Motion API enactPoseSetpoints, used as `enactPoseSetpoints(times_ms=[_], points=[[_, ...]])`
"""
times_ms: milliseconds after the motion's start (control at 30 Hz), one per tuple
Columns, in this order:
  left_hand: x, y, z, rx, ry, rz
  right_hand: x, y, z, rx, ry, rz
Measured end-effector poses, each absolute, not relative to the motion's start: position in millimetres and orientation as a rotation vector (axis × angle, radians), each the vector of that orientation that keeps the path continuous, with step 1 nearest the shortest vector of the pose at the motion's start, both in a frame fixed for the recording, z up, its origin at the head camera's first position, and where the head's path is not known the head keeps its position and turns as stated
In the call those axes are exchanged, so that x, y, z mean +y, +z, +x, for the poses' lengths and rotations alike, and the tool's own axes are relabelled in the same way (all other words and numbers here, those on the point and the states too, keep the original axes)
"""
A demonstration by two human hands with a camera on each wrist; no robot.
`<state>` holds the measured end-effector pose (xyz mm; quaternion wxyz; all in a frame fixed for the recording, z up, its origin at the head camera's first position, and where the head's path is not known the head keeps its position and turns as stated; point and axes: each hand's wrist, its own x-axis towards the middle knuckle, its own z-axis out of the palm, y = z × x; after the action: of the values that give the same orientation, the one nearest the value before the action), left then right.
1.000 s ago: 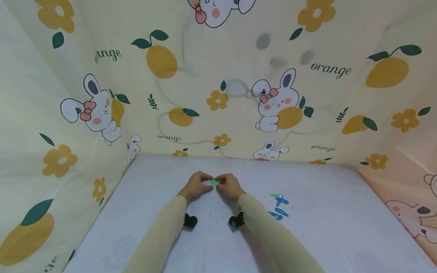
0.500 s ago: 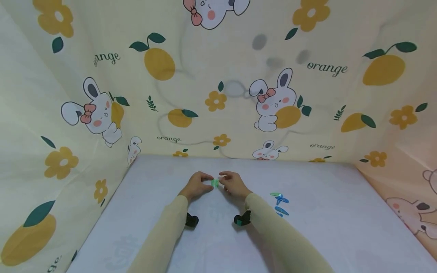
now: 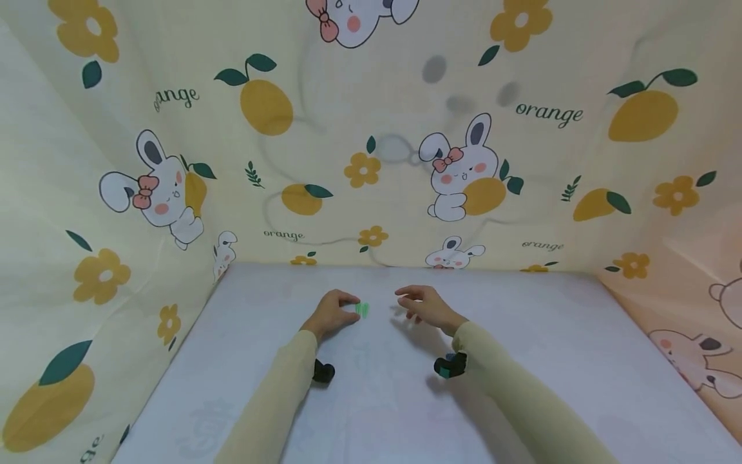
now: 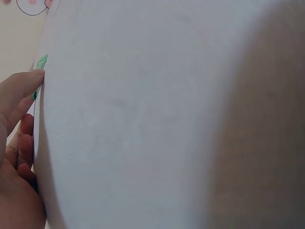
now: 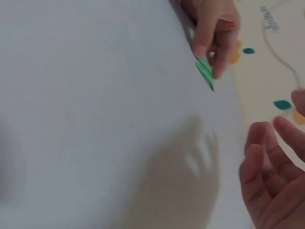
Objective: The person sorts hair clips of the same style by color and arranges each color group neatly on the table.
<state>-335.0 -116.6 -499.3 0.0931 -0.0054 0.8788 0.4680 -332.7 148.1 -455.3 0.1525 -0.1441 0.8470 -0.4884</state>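
Note:
Small green clips (image 3: pixel 362 310) lie side by side at the middle of the table, and the left hand (image 3: pixel 333 313) pinches them at their left side between thumb and fingers. The right wrist view shows the green clips (image 5: pixel 205 74) at that hand's fingertips. To the right, apart from the clips, the right hand (image 3: pixel 429 307) hangs above the table with loosely bent fingers and nothing in them. In the left wrist view the green (image 4: pixel 42 62) shows just past the left thumb.
The white table (image 3: pixel 290 283) meets a patterned cloth wall (image 3: pixel 324 142) at its back and sides. A bit of blue shows by the black wrist device (image 3: pixel 452 365) on the right arm, whose sleeve (image 3: pixel 510 386) covers the table's right middle.
The right hand has come away from the green clips and moved right. Its arm now covers the place where blue and green clips showed. The left hand keeps its pinch.

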Motion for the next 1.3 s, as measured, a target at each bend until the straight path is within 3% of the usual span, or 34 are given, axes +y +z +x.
enactPoseSetpoints(times_ms=[467, 833, 1300], points=[[-120.9, -503.9, -341.5, 2.596, 1.449, 0.106, 204.9, -439.5, -295.9, 2.356, -1.235, -0.644], [-119.9, -509.6, -342.6, 2.598, 1.447, 0.066, 242.5, -450.1, -275.6, 2.301, -1.131, -0.821], [-119.0, -505.1, -338.5, 2.603, 1.443, 0.066, 263.2, -471.3, -271.2, 2.351, -1.08, -0.821]])
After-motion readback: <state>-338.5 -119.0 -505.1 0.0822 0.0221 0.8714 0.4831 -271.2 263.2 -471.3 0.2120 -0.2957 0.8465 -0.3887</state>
